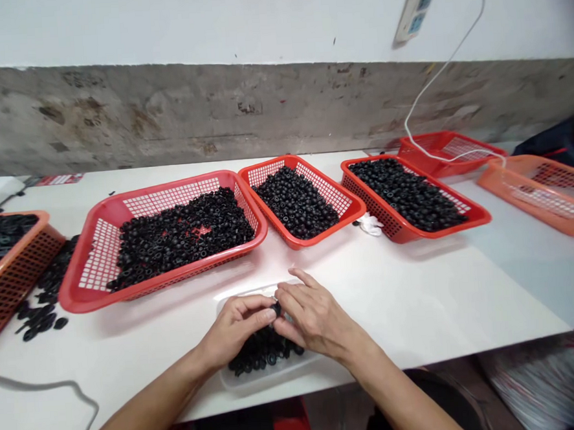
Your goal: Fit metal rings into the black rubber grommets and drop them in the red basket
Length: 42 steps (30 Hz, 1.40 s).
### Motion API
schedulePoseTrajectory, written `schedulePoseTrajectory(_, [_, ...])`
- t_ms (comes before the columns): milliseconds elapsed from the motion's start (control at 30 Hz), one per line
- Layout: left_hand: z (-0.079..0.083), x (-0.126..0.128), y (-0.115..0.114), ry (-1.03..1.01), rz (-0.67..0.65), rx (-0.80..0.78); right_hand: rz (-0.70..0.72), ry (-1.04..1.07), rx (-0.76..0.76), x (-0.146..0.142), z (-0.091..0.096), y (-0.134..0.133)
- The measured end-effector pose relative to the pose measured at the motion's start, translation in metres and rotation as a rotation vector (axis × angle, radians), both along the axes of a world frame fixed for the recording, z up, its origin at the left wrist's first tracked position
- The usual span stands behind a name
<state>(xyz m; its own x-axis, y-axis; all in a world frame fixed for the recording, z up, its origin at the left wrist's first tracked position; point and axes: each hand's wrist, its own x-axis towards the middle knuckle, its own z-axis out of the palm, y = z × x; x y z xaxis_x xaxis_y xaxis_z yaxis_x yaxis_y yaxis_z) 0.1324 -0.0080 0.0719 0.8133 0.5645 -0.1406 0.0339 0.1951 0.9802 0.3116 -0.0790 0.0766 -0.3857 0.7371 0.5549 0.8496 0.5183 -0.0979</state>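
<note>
My left hand is closed in a pinch on a small black round part, thumb and forefinger at its left side. From the right, the curled fingers of my right hand close on the same part and hide much of it. Both hands are over a translucent white plastic tray near the table's front edge. In that tray lie many black round parts, some with a visible hole in the middle.
Red baskets of black parts stand behind: a wide one, a middle one and a right one. An orange basket stands left, beside loose black pieces. White cloth and a hanging white cable are at right.
</note>
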Motion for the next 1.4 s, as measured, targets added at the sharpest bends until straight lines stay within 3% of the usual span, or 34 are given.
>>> schedulePoseTrajectory(467, [0.002,0.001,-0.001,-0.035,0.081,-0.118,0.024,0.17,0.012,0.0,-0.008,0.002])
schedulePoseTrajectory(600, [0.002,0.0,0.0,-0.031,0.113,-0.123,0.039,0.21,-0.063,-0.001,-0.007,0.0])
schedulePoseTrajectory(767, [-0.001,-0.001,0.002,0.001,0.178,-0.124,0.059,0.467,-0.246,0.0,0.002,-0.002])
schedulePoseTrajectory(1000, [0.0,0.0,0.003,0.008,0.12,-0.082,0.114,0.803,-0.375,0.001,0.006,0.002])
schedulePoseTrajectory(1233, [-0.001,0.0,0.002,0.023,0.186,-0.013,0.099,0.681,-0.239,-0.001,0.0,0.002])
schedulePoseTrajectory(1400, [-0.006,0.0,0.002,-0.009,0.25,-0.062,-0.034,0.366,-0.109,-0.012,-0.004,-0.001])
